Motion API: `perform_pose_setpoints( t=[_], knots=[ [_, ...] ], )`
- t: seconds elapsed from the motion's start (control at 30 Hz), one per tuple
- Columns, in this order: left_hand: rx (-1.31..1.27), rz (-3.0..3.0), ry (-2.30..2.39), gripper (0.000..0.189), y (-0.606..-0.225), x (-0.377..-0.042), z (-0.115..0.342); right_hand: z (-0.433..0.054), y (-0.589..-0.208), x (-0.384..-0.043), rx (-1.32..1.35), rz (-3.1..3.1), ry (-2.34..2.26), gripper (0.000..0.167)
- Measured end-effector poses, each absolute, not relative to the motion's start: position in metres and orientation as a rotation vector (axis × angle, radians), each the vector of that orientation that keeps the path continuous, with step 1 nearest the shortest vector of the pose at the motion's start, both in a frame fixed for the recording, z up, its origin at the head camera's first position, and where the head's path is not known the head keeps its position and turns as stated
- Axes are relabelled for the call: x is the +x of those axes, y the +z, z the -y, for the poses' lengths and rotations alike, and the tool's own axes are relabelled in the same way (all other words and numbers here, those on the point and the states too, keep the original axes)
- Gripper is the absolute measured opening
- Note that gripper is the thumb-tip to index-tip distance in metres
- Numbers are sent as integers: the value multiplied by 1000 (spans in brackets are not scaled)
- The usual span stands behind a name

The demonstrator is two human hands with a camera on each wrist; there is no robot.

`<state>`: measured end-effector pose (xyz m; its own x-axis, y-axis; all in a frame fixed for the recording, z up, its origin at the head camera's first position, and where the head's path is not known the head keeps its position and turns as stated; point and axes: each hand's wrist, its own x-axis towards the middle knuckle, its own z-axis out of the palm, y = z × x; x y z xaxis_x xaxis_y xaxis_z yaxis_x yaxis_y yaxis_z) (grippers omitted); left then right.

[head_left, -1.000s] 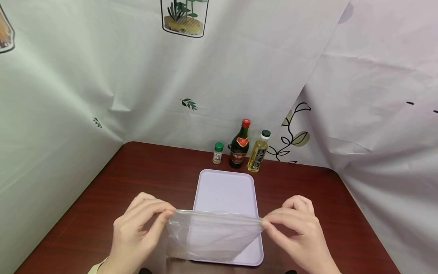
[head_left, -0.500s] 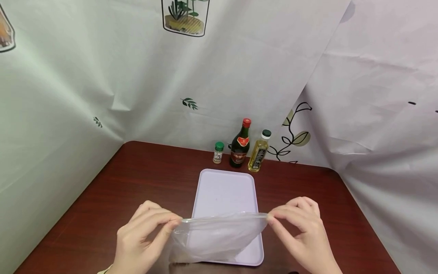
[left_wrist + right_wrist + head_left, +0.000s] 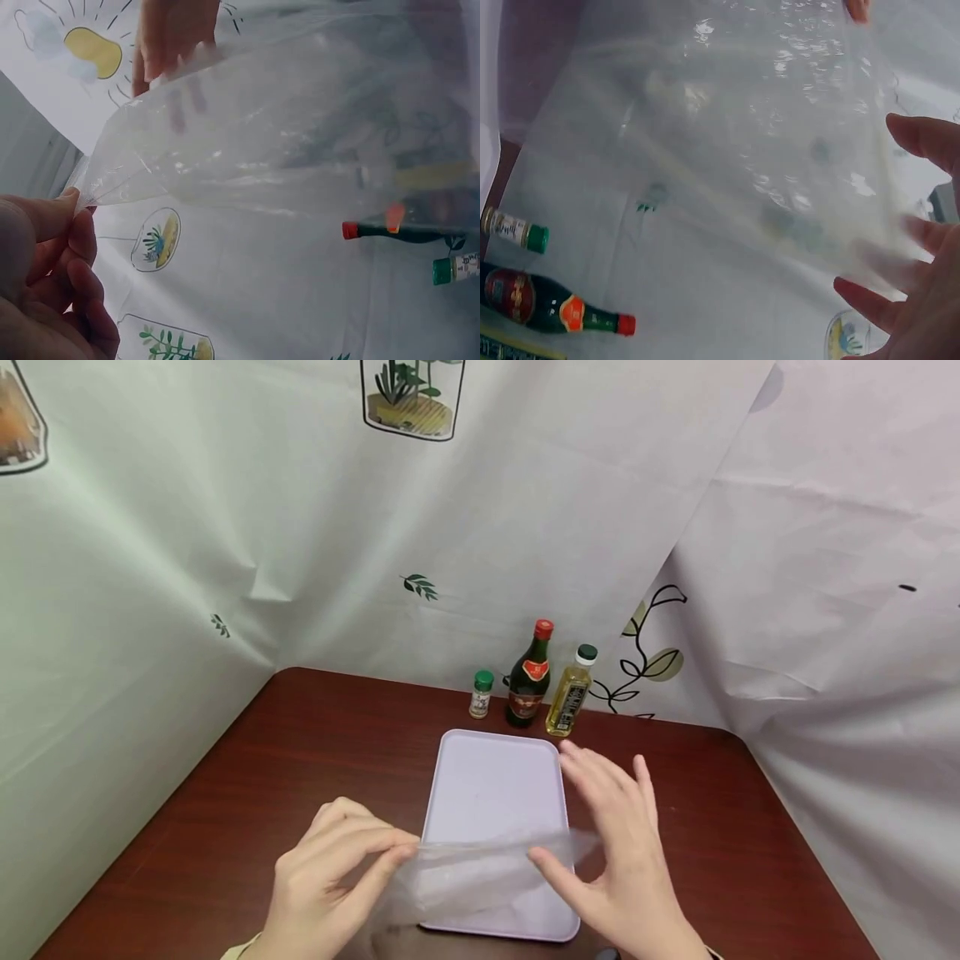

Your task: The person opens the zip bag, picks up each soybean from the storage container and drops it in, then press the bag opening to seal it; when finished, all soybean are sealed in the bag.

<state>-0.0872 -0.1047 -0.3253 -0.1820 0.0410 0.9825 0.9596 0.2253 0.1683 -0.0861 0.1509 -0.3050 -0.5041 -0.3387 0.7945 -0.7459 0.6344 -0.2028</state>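
Note:
A clear plastic bag hangs over the near part of the pale lilac tray, its top edge stretching away from my left hand. That hand pinches one upper corner between thumb and index finger, which the left wrist view shows at the gathered film of the bag. At the bag's other end my right hand has its thumb and fingers spread apart. In the right wrist view the fingers of the right hand lie beside the bag's edge, not pinching it; some are blurred.
Along the back of the dark red table stand a green-capped seasoning jar, a dark bottle with a red cap and a yellow oil bottle. Hanging printed cloth closes off the back and sides.
My right hand has let go of the bag's right corner, spread its fingers and moved left and up. The left hand keeps its pinch and has shifted slightly to the right.

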Motion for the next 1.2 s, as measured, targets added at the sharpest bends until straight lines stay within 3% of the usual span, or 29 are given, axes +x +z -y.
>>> perform_pose_setpoints(
  t=[0.17, 0.5, 0.8, 1.03, 1.2],
  knots=[
    [-1021, 1526, -1154, 9, -326, -88, 100, -128, -305, -86, 1019, 2014, 571, 31],
    [-1004, 1585, -1153, 21, -331, -84, 90, -101, -305, -87, 1159, 1863, 634, 18],
    [-1080, 1841, -1074, 28, -351, -86, 110, -106, -297, -89, 1044, 1859, 708, 18],
    [-1052, 2026, -958, 10, -364, -88, 117, -111, -288, -92, 956, 1860, 761, 21],
    [-990, 2019, -935, 11, -365, -89, 116, -114, -285, -92, 919, 1881, 785, 23]
  ],
)
